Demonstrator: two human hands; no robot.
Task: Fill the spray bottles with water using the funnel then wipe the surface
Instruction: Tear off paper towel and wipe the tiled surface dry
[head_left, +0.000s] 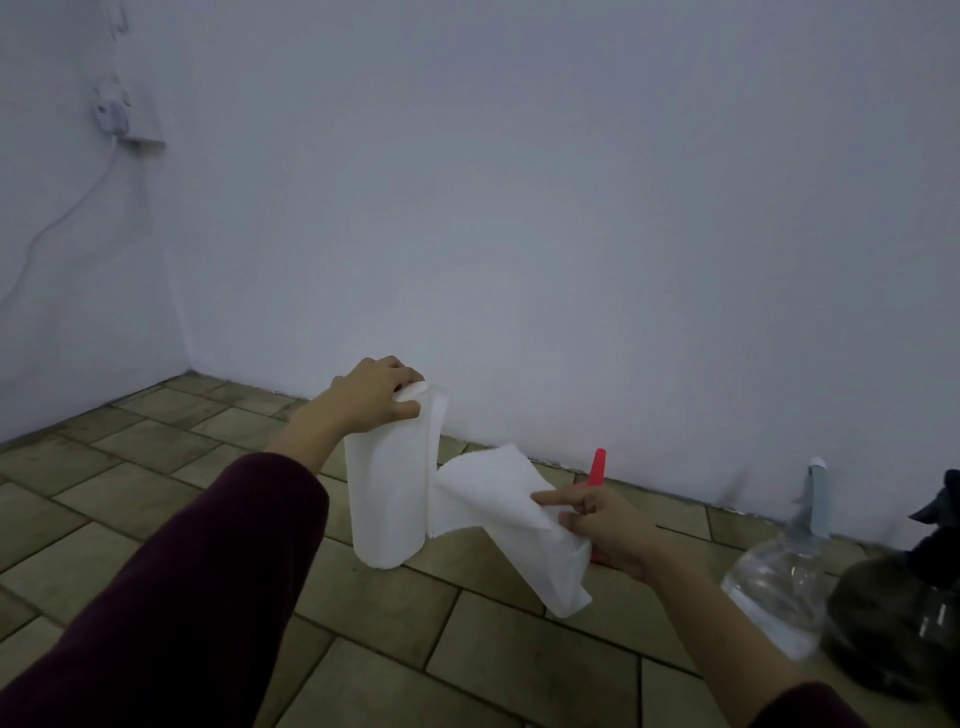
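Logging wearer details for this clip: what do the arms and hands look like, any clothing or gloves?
Both hands, left hand and right hand, are bare, with no gloves. No rings or watch show. Dark maroon long sleeves cover both arms, ending short of the wrists.

Setting: plain domestic room or utility corner, type not certain. Two bare white walls (519, 208) meet at 10 o'clock. Underfoot surface is olive-tan tiles (395, 623) laid brick-fashion with dark grout, somewhat grimy. High at 10 o'clock a wall socket (136, 117) carries a plugged-in white adapter (110, 115); its cord (62, 218) trails down the wall. A household paper towel roll (387, 499) stands at 12 o'clock.
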